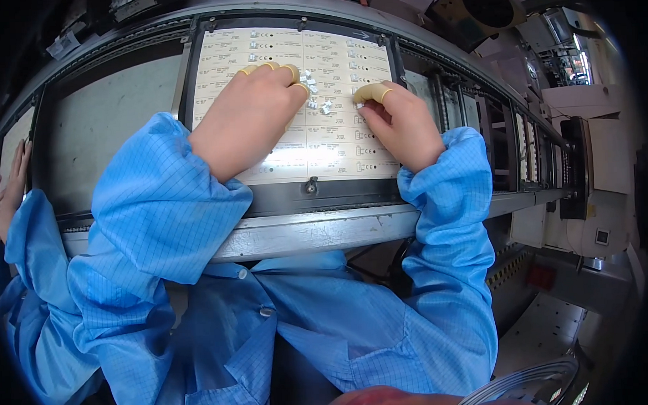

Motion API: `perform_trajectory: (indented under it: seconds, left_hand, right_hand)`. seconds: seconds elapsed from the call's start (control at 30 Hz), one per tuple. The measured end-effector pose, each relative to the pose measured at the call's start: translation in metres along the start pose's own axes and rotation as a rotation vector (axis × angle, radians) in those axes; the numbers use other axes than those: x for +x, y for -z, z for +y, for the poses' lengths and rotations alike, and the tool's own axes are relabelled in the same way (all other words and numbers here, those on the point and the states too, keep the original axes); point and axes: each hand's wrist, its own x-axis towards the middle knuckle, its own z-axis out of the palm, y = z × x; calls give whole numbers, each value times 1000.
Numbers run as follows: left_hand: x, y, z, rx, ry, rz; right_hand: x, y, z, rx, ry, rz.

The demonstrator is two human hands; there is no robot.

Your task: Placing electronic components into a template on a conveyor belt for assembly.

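A pale printed panel [279, 157] in a dark frame lies before me, marked with rows of repeated outlines. My left hand [249, 116] rests on its upper left half, fingers curled and tipped with yellow finger cots; what they hold, if anything, is hidden. Beside that thumb lies a loose cluster of small white connectors [326, 108]. At the right column, my right hand [408, 124] pinches a small white connector [360, 105] against the panel, with yellow cots on its thumb-side fingers. Above it, several similar connectors [353, 64] sit in line on the printed outlines.
A metal rail [325, 233] runs along the near side of the conveyor. The dark frame has screw posts [311, 186] at its edges. At far left, another person's hand [15, 181] rests by a second panel. Machinery [485, 7] stands at the back right.
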Motion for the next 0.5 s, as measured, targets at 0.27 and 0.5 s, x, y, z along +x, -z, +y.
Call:
perform_trajectory:
  seconds: [0.27,0.5]
  left_hand:
    - [-8,12,-1,-173,124,56]
    - [-33,41,-16,-354,300,42]
  right_hand:
    - [1,-3,0,-94,40,3]
    - [2,-1,-12,-46,122,43]
